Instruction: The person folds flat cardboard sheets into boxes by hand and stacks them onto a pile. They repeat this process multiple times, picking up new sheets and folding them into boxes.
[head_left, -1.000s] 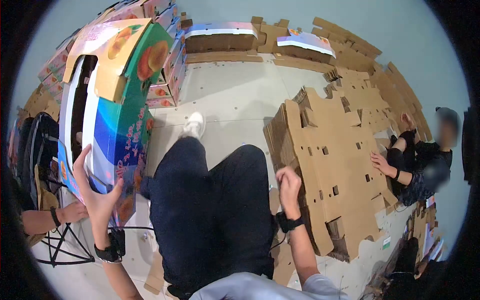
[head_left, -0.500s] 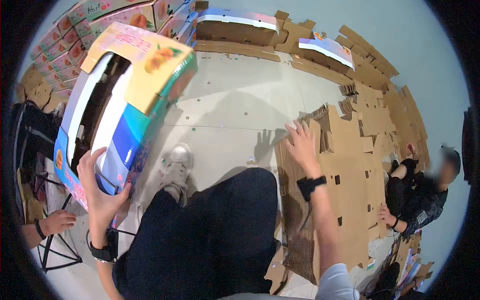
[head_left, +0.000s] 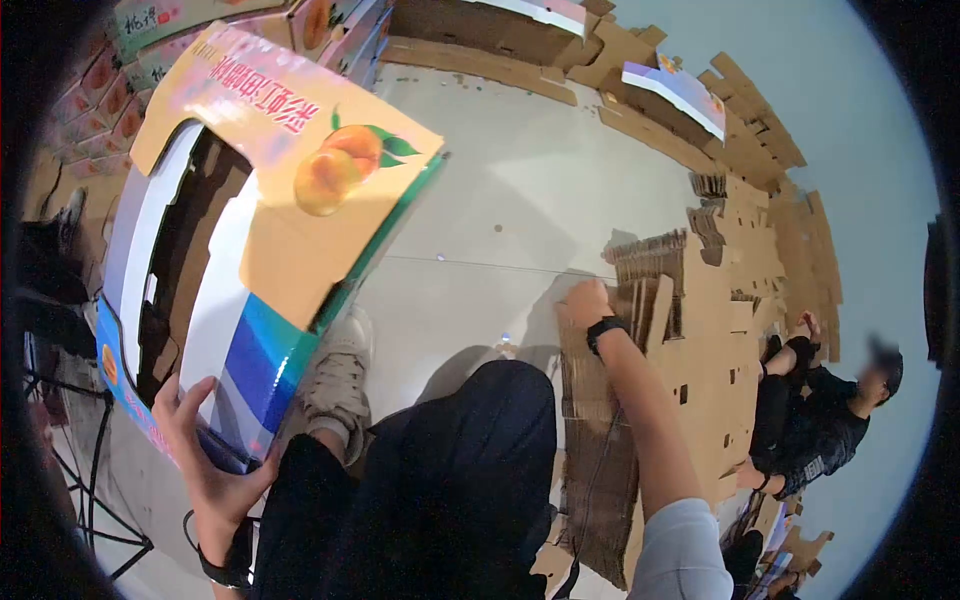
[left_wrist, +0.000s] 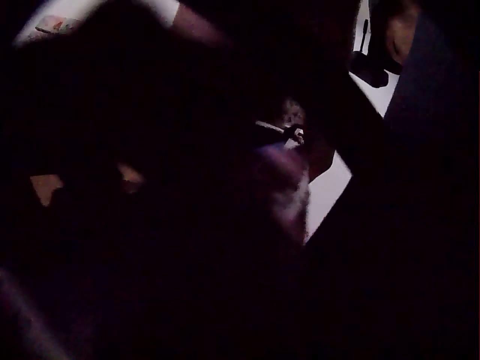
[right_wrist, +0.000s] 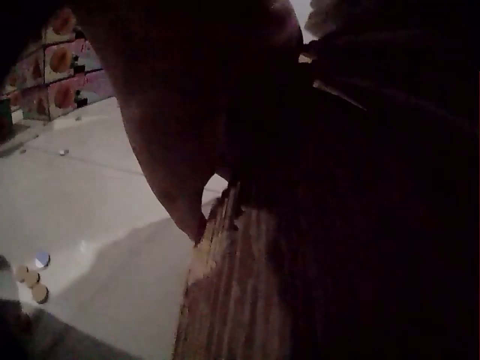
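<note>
A printed box (head_left: 270,190) with peach pictures and a long open slot leans at the left of the head view. My left hand (head_left: 215,485) grips its near end, with fingers at the slot and thumb along the side. On the right lies a stack of flat brown cardboard (head_left: 600,430). My right hand (head_left: 588,303) is at its far left corner, fingers curled down. In the right wrist view, a digit of that hand (right_wrist: 161,127) touches the layered edges of the stack (right_wrist: 232,292). The left wrist view is mostly dark.
Printed boxes (head_left: 90,110) are piled at the back left. Cardboard trays (head_left: 480,35) line the far wall. A seated person in black (head_left: 820,430) is beyond the stack. Black stand legs (head_left: 95,480) are at lower left; a shoe (head_left: 338,385) is beside the box.
The box has tilted, showing more of its peach-printed top, and looks larger. My right hand has moved from beside the stack to its far corner, its spread fingers now curled.
</note>
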